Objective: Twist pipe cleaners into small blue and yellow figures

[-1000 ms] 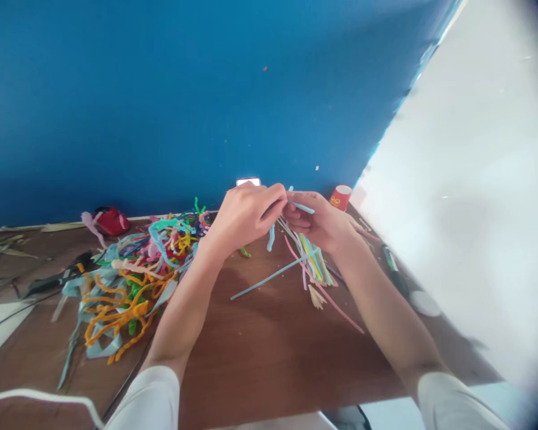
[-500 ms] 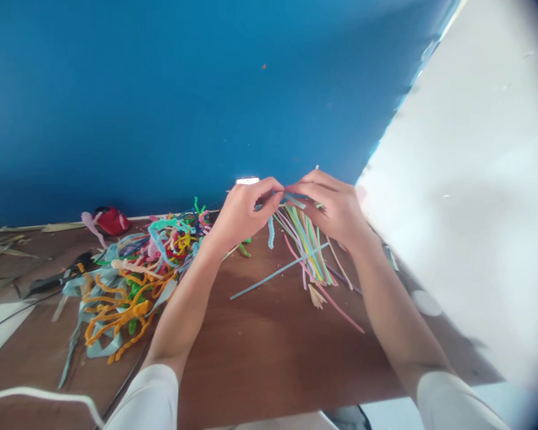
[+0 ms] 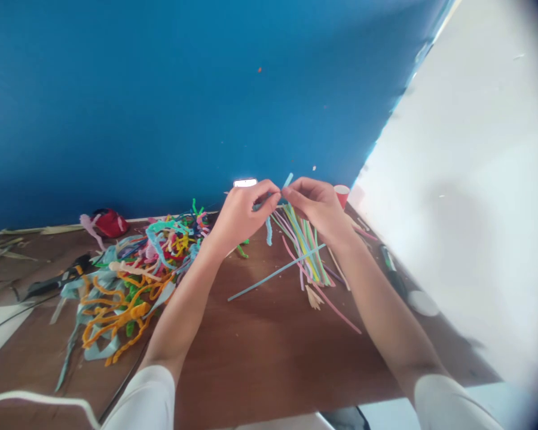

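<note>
My left hand (image 3: 244,209) is closed in a pinch, thumb against forefinger. Just below it dangles a light-blue fuzzy pipe cleaner (image 3: 269,231), its upper part hidden behind the fingers. Fingertip to fingertip with it, my right hand (image 3: 320,206) pinches a narrow pale-blue strip (image 3: 288,180), whose free end sticks up above the fingers. Whether the left fingertips also grip this strip is hidden. Beneath the hands lies a bundle of pastel strips (image 3: 307,254) on the brown table (image 3: 251,364). A single blue strip (image 3: 275,273) crosses the bundle at a slant.
A heap of colourful pipe cleaners (image 3: 134,286) spreads over the left side. Behind it sits a red pouch-like thing (image 3: 111,222). A lit phone (image 3: 245,183) leans near the blue wall (image 3: 183,107). At right are a red cup (image 3: 341,196) and a white disc (image 3: 422,303).
My right hand has turned and closed in toward the left fingertips. The pale-blue strip, earlier slanting down to the right, now points upward. The red cup has come into view.
</note>
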### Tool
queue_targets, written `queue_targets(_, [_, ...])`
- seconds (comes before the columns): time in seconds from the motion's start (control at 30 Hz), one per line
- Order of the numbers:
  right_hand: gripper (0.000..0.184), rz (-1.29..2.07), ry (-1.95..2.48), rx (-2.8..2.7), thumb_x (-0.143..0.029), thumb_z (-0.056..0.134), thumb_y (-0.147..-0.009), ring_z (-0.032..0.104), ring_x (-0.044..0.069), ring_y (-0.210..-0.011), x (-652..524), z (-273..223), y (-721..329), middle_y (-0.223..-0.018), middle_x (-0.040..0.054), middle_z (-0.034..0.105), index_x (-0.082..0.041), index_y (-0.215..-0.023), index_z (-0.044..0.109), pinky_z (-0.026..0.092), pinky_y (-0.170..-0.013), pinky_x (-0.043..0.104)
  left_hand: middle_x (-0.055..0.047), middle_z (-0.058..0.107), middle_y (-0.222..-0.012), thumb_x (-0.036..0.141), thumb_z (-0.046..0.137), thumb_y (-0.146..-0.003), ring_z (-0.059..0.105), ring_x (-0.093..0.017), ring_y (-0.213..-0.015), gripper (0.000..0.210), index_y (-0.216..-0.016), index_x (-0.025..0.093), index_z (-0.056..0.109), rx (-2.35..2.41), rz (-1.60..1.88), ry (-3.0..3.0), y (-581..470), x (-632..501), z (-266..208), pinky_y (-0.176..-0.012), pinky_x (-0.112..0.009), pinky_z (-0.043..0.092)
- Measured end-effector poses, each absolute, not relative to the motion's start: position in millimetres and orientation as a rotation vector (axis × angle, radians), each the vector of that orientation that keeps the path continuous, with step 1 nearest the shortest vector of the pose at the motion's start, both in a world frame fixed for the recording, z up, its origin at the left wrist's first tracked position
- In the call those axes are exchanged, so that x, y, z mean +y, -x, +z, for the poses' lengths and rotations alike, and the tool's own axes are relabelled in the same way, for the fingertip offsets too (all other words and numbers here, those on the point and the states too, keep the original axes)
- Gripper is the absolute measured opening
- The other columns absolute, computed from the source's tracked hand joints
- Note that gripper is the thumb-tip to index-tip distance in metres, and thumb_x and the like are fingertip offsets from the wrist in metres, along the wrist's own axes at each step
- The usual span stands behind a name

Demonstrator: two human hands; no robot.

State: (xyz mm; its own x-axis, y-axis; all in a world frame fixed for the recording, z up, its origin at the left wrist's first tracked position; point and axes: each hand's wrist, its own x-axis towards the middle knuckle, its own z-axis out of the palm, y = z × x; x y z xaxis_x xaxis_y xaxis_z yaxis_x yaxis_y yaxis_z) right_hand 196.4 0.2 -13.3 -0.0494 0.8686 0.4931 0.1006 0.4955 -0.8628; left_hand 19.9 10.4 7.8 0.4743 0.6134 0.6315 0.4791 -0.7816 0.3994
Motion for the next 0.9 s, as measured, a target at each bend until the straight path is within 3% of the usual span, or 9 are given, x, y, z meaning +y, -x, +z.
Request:
queue_targets(0.1, [0.028, 0.306, 0.872, -1.713, -0.046, 0.067, -0.082, 0.049, 0.01, -0.062, -7, -4, -201, -0.08, -0.0003, 0.06, -0.023, -0.097, 0.064, 0.037, -0.056, 0.024, 0.001, 0.055, -0.064, 0.033, 0.048, -0.091, 0.044, -0.009, -0.057, 0.022, -0.084, 0.017, 0.063, 0.91, 1.248, -2.366, -17, 10, 11, -0.054, -0.022, 0.034])
queue_targets(0.2, [0.022, -0.054, 0.871, -1.955, -0.041, 0.058, -0.09, 0.058, 0.015, -0.083, -12, -1, -207, -0.1, 0.0041, 0.064, -0.027, -0.106, 0.065, 0.043, -0.069, 0.027, 0.001, 0.054, -0.065, 0.034, 0.05, -0.09, 0.046, -0.01, -0.058, 0.023, -0.081, 0.016, 0.061, 0.815, 1.167, -2.282, -15, 11, 13, -0.054, -0.022, 0.035])
queue_targets(0.37, [0.023, -0.299, 0.895, -1.994, -0.037, 0.048, -0.096, 0.056, 0.016, -0.08, -9, -6, -212, -0.085, 0.0045, 0.062, -0.023, -0.092, 0.066, 0.04, -0.07, 0.028, 0.0, 0.057, -0.066, 0.03, 0.05, -0.089, 0.047, -0.01, -0.061, 0.021, -0.079, 0.015, 0.062, 0.794, 1.109, -2.344, -16, 10, 13, -0.057, -0.022, 0.037])
queue_targets(0.5, [0.029, 0.018, 0.895, -1.921, -0.045, 0.056, -0.091, 0.047, 0.013, -0.065, -8, -5, -208, -0.068, 0.0001, 0.053, -0.019, -0.079, 0.063, 0.035, -0.061, 0.026, 0.001, 0.058, -0.065, 0.027, 0.049, -0.089, 0.048, -0.01, -0.061, 0.019, -0.08, 0.016, 0.062, 0.782, 1.13, -2.474, -15, 7, 15, -0.06, -0.023, 0.039])
queue_targets(0.73, [0.042, 1.364, 0.718, -1.473, -0.054, 0.062, -0.084, 0.023, 0.006, -0.045, -23, 3, -188, -0.055, -0.0073, 0.031, -0.019, -0.064, 0.048, 0.02, -0.044, 0.024, -0.003, 0.065, -0.073, 0.026, 0.048, -0.092, 0.056, -0.013, -0.071, 0.02, -0.081, 0.02, 0.063, 0.73, 1.336, -2.838, -6, -8, 22, -0.075, -0.029, 0.043])
queue_targets(0.8, [0.04, 1.443, 0.711, -1.426, -0.053, 0.064, -0.083, 0.023, 0.006, -0.044, -25, 3, -185, -0.055, -0.0075, 0.031, -0.019, -0.065, 0.05, 0.019, -0.043, 0.023, -0.003, 0.065, -0.074, 0.027, 0.047, -0.092, 0.056, -0.013, -0.07, 0.02, -0.082, 0.02, 0.063, 0.756, 1.347, -2.815, -6, -11, 23, -0.073, -0.028, 0.043])
queue_targets(0.9, [0.038, 1.076, 0.809, -1.452, -0.053, 0.066, -0.081, 0.03, 0.007, -0.047, -22, 1, -187, -0.055, -0.0057, 0.038, -0.019, -0.069, 0.058, 0.024, -0.045, 0.023, -0.002, 0.064, -0.072, 0.028, 0.046, -0.092, 0.053, -0.011, -0.065, 0.022, -0.083, 0.018, 0.063, 0.812, 1.324, -2.631, -10, -10, 23, -0.065, -0.025, 0.042])
